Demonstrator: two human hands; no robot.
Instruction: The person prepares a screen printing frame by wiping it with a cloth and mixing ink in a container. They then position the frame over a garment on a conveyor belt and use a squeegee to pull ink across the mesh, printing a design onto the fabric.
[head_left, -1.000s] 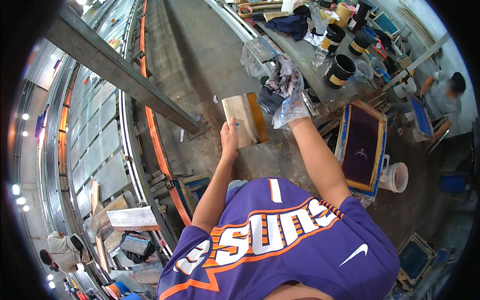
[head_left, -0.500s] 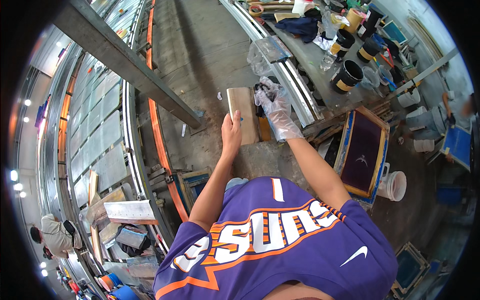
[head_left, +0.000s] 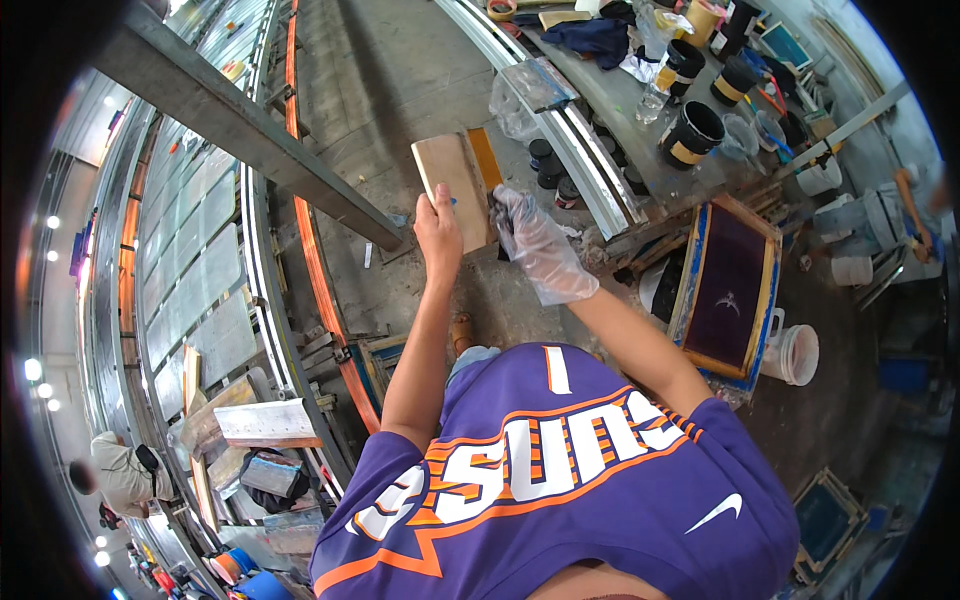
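Left grip [head_left: 440, 237] is pinching a wooden squeegee [head_left: 450, 165]; plastic-gloved right grip [head_left: 540, 242], hold unclear, is apparently wiping near its amber blade [head_left: 483, 155], calling for steadiness.

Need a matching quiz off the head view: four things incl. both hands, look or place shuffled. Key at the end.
Things
1. left hand
2. right hand
3. board
4. framed screen

Look or place
A. pale, with an amber strip along one side
B. bare
C. dark, beside a white bucket
D. covered in clear plastic

Pairs: 1-B, 2-D, 3-A, 4-C
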